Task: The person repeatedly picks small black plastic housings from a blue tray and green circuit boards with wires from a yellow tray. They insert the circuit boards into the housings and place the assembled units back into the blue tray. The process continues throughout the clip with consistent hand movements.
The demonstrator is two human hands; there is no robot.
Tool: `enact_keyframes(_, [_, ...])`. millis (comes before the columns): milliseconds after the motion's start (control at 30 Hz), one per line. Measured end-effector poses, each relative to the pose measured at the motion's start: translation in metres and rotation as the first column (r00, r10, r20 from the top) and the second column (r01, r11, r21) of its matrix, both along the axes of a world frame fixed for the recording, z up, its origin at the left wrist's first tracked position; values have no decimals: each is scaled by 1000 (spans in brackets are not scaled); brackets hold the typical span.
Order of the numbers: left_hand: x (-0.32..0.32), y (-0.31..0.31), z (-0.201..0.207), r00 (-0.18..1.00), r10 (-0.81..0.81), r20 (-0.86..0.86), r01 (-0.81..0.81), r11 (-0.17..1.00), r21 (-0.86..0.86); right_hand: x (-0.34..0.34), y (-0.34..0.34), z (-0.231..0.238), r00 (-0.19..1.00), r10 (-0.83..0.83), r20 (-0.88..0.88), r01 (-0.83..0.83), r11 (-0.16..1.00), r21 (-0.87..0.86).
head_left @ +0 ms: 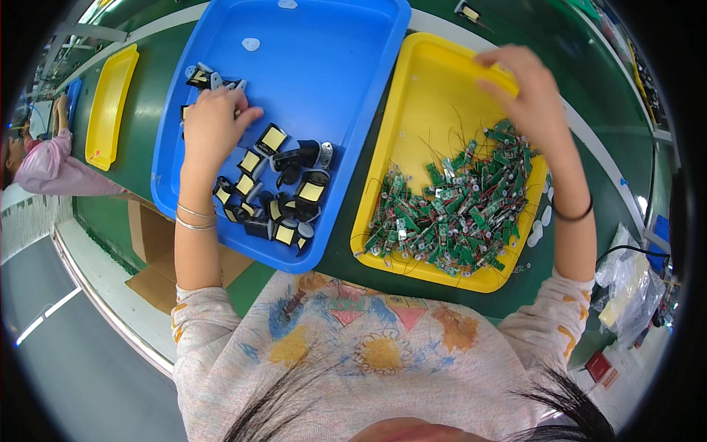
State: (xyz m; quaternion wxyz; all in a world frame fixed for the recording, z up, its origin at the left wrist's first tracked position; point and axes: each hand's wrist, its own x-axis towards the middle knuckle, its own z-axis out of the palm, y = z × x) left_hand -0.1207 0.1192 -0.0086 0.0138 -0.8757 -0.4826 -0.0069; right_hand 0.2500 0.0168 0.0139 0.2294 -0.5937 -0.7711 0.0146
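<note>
My left hand point(215, 127) is over the left side of a blue tray point(309, 51), its fingers bent down onto a cluster of small black plastic housings point(200, 76). Its thumb stands apart from the fingers, and the fingertips are partly hidden. More black housings with pale yellow pads point(274, 138) lie in the near half of that tray. My right hand point(524, 92), slightly blurred, hangs over the far right edge of a yellow tray point(431, 62) with thumb and fingers apart. Nothing shows between them. A heap of small green circuit boards with thin wires point(456, 206) fills the tray's near part.
White oval pieces point(537, 232) lie beside the yellow tray on the green table. A single housing point(468, 11) rests at the far edge. Another yellow tray point(110, 107) and a person in pink point(62, 166) are at the left. Clear plastic bags point(630, 287) sit at the right.
</note>
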Motion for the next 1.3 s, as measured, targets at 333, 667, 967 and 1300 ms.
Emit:
enact_keyframes(333, [106,-63,34,206,438,875,590,658,-468,-95,-66,-23,974,-68,216,135,939,-315])
enact_keyframes(667, [109,-90,14,217,534,817,636,558,-533,-130,-82,-27,986,-127,111,161,907,-389])
enact_keyframes(967, [104,-90,15,184,549,815,657,549,-517,-143,-81,-39,958,-276,-81,238,918,-317])
enact_keyframes(1300, [107,-98,17,168,569,805,659,542,-521,-92,-80,-20,21,-358,-934,30,934,-357])
